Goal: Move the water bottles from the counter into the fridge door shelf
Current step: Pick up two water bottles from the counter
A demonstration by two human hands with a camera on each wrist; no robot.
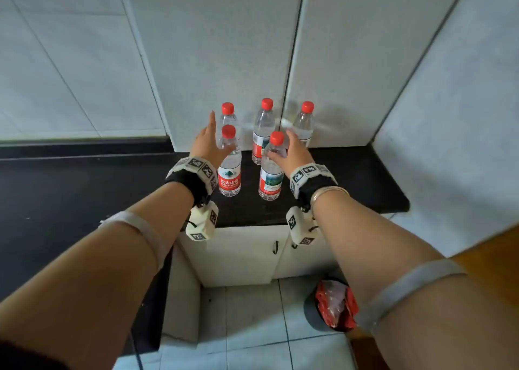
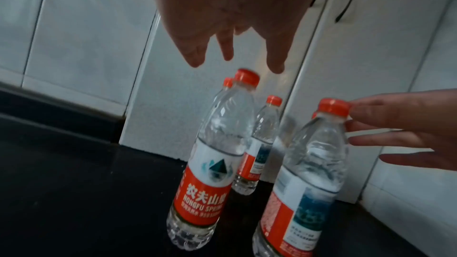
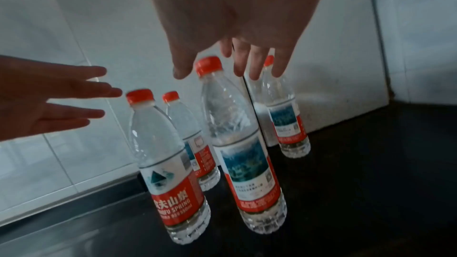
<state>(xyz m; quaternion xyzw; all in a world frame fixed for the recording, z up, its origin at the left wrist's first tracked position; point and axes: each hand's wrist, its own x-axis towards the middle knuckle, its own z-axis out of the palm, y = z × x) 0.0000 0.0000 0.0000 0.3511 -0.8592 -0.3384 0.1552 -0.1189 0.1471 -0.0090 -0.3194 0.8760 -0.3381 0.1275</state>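
On the black counter (image 1: 351, 178), 5 sealed water bottles (image 1: 263, 133) stand upright against the white cabinet (image 1: 224, 60). Full, they are probably heavy and smooth, best gripped mid-body. The left hand (image 1: 206, 142) and right hand (image 1: 289, 152) reach spread-fingered, holding nothing, beside the 2 bottles farthest from the cabinet.

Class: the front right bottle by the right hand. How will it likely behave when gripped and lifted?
The front right bottle looks full, so probably heavy for its size. It stands tall and narrow on the counter, so a sideways nudge may tip it. Its thin clear wall probably dents under a squeeze.
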